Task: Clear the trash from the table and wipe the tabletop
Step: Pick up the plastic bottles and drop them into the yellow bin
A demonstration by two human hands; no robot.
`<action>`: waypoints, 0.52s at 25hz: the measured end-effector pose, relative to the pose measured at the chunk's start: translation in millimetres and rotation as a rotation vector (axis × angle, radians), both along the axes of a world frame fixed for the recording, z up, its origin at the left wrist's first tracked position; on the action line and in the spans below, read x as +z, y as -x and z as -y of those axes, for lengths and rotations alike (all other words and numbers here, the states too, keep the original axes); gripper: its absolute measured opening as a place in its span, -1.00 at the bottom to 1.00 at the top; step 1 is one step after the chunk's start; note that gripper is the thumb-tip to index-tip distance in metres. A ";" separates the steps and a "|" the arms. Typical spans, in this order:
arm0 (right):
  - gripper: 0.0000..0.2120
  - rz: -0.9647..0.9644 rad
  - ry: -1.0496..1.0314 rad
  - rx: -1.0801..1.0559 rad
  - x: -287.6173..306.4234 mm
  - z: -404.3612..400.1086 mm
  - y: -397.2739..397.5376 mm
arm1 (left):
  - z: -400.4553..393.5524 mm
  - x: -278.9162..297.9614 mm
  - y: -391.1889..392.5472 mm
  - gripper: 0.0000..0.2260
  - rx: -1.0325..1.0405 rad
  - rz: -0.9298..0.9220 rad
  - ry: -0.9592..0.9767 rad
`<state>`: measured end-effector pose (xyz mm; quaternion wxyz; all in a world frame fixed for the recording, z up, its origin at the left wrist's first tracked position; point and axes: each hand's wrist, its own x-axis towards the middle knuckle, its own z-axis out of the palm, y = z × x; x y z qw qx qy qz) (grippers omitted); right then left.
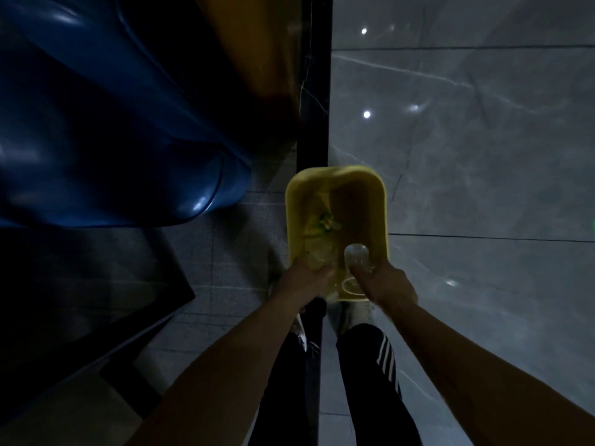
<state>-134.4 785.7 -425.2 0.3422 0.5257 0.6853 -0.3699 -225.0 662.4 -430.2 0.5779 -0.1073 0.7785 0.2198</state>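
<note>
Clear plastic bottle (356, 255) in right-hand fingers (362, 274), above yellow bin (381, 201).

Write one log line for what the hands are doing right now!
left hand: clear wrapper | right hand: clear bottle | both over yellow bin | bin: scraps inside

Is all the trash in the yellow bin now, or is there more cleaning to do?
Some scraps already lie in the yellow bin. The right hand holds a clear bottle over it; the left hand holds clear crumpled trash. No wiping shows here, so that probably remains.
</note>
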 end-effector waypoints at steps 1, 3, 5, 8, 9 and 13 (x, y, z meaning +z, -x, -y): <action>-0.33 0.000 -0.005 0.020 -8.1 2.1 2.6 | -3.8 -7.0 1.4 -0.45 0.013 0.004 0.005; -0.37 0.004 0.007 -0.002 -21.7 6.2 5.0 | -4.8 -23.2 1.4 -0.52 -0.009 0.006 0.031; -0.36 0.003 0.079 -0.091 -33.9 9.6 4.5 | -5.0 -27.2 4.4 -0.54 -0.063 -0.005 0.024; -0.40 -0.007 0.198 -0.262 -42.4 14.4 2.0 | -2.0 -30.8 6.5 -0.47 -0.056 0.024 0.037; -0.42 -0.015 0.212 -0.287 -42.0 15.4 1.3 | -1.9 -29.4 7.1 -0.46 -0.063 0.028 0.043; -0.47 -0.021 0.234 -0.300 -32.3 14.6 -2.1 | -1.1 -24.7 4.3 -0.52 -0.069 0.040 0.021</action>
